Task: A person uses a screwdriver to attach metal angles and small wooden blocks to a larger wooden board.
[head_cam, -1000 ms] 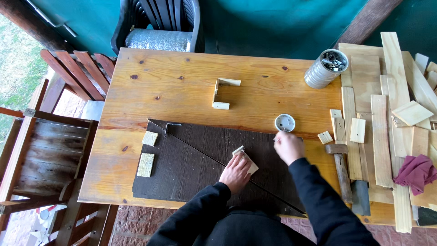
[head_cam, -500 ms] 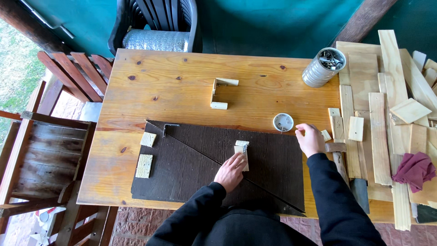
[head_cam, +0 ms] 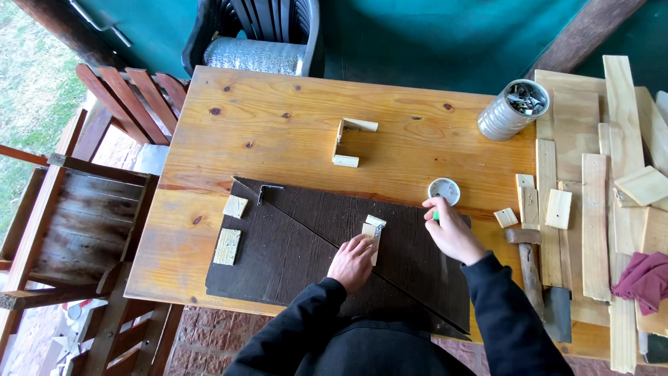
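Note:
My left hand (head_cam: 351,262) rests on a dark brown board (head_cam: 292,251) and holds down a small pale wooden block (head_cam: 374,232) with a metal piece on it. My right hand (head_cam: 452,234) is at the board's right edge, fingers closed on a small green item (head_cam: 436,216) that is mostly hidden. It sits just below a small white round cup (head_cam: 444,189). Two more pale blocks (head_cam: 227,246) lie at the board's left end.
The wooden table (head_cam: 278,125) carries a U-shaped wood piece (head_cam: 348,143) and a metal can of hardware (head_cam: 513,110). A hammer (head_cam: 532,261), several planks (head_cam: 595,230) and a red cloth (head_cam: 647,278) lie at right. Chairs (head_cam: 76,209) stand to the left.
My right hand swung out to the right, then came back left to just under the white cup. My left hand nudged the small block slightly up the board.

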